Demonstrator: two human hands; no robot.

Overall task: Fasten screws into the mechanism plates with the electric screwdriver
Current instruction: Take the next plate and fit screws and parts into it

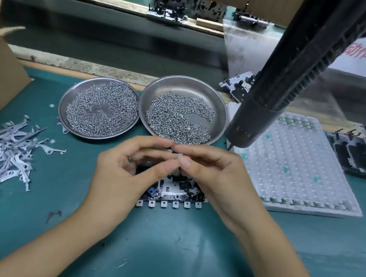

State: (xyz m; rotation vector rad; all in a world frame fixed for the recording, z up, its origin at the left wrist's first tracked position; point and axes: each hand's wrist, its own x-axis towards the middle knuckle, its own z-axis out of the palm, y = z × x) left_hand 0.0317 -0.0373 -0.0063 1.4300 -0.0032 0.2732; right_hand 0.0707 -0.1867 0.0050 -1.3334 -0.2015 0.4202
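On the teal worktop (167, 248), two round steel dishes of small silver screws (180, 118) stand full. The left hand (124, 177) and right hand (209, 176) pinch a small pale part (176, 155) between their fingers above the black-and-white mechanism plate (172, 193). The hanging black electric screwdriver (279, 85) is untouched, so fastening seems still ahead. The hands hide most of the plate, and the part's shape is unclear.

We can read only large red Chinese characters on the white printed sign (365, 47) at upper right: "动作"; the characters above are cut off.
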